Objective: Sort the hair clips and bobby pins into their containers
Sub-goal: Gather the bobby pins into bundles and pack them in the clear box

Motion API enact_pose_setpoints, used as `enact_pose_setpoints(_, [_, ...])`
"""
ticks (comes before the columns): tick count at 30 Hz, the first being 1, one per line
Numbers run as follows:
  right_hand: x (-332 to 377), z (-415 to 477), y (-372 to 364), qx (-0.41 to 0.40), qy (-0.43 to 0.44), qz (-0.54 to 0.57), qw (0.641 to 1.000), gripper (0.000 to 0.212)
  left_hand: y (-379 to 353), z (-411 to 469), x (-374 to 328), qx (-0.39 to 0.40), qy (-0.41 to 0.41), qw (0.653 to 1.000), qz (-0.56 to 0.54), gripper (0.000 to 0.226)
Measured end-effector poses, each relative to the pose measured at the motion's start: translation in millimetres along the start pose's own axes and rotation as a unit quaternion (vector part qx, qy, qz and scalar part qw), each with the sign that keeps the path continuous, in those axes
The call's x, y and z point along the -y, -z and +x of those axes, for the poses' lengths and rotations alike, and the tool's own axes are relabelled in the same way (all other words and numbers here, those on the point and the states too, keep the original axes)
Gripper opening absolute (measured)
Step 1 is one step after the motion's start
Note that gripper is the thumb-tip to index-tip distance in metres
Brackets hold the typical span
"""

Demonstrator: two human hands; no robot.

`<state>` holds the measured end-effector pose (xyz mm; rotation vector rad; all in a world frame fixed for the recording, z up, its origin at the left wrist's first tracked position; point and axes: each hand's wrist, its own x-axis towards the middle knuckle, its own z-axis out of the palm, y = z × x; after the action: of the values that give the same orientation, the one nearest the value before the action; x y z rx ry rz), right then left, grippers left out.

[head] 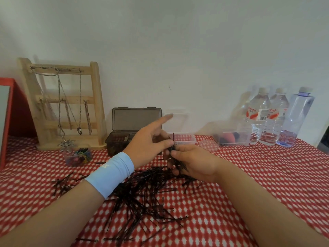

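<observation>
A big heap of dark bobby pins (142,198) lies spread on the red patterned cloth. My right hand (194,161) grips a bundle of bobby pins (175,157) above the heap. My left hand (151,143), with a light blue wristband, pinches the top of that bundle with thumb and finger while its index finger points out. Behind the hands stand a smoky grey box (121,139) with its lid up and a small clear box (185,139), also open. A clear cup of colourful small hair clips (80,156) sits to the left.
A wooden jewellery stand (65,104) with necklaces leans at the back left beside a red box (16,107). At the back right are a clear container (231,138) with dark and pink items, a round clear lid (208,145) and three water bottles (277,118).
</observation>
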<state>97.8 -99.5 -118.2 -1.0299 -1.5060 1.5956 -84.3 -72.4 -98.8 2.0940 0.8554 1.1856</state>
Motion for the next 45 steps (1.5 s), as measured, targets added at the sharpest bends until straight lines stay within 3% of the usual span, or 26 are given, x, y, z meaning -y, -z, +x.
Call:
enact_pose_setpoints(2, [2, -2, 0, 0.011, -0.001, -0.018, 1.000, 0.026, 3, 1, -4, 0.034, 0.000, 0.999, 0.022, 0.068])
enact_pose_setpoints(7, [4, -7, -6, 0.064, 0.006, -0.026, 0.998, 0.021, 9, 1, -7, 0.093, 0.003, 0.996, 0.018, 0.032])
enact_pose_setpoints(10, [7, -9, -6, 0.053, 0.014, 0.012, 0.998, 0.020, 10, -2, -8, 0.086, 0.016, 0.996, 0.004, 0.031])
enact_pose_setpoints(15, [5, -8, -5, 0.035, 0.029, 0.015, 0.999, 0.019, 2, -3, -6, 0.177, 0.053, 0.983, -0.002, 0.037])
enact_pose_setpoints(19, [10, -12, -6, 0.026, 0.041, 0.023, 0.999, 0.019, -4, -4, -7, 0.122, 0.058, 0.989, -0.058, 0.045])
enact_pose_setpoints(22, [10, -11, -7, 0.013, 0.040, 0.014, 0.999, 0.017, -1, -4, 0, 0.158, 0.052, 0.986, -0.008, 0.037])
enact_pose_setpoints(25, [8, -8, -6, 0.002, 0.048, 0.029, 0.998, 0.016, -9, -4, 5, 0.086, 0.107, 0.982, -0.127, 0.037])
enact_pose_setpoints(28, [14, -6, -5, -0.049, 0.113, 0.116, 0.986, 0.019, -21, -5, 2, 0.042, 0.197, 0.939, -0.279, 0.028])
enact_pose_setpoints(30, [19, -6, -4, -0.084, 0.162, 0.177, 0.967, 0.016, -26, -8, -2, 0.083, 0.240, 0.938, -0.237, 0.020])
enact_pose_setpoints(34, [19, -3, -6, -0.111, 0.199, 0.200, 0.953, 0.017, -36, -12, -9, 0.130, 0.232, 0.961, -0.078, 0.030])
enact_pose_setpoints(39, [18, -2, -12, -0.092, 0.215, 0.187, 0.954, 0.019, -37, -13, -16, 0.084, 0.230, 0.964, -0.102, 0.016])
enact_pose_setpoints(45, [13, -2, -16, -0.110, 0.210, 0.110, 0.965, 0.015, -31, -15, -20, 0.077, 0.272, 0.947, -0.150, 0.023])
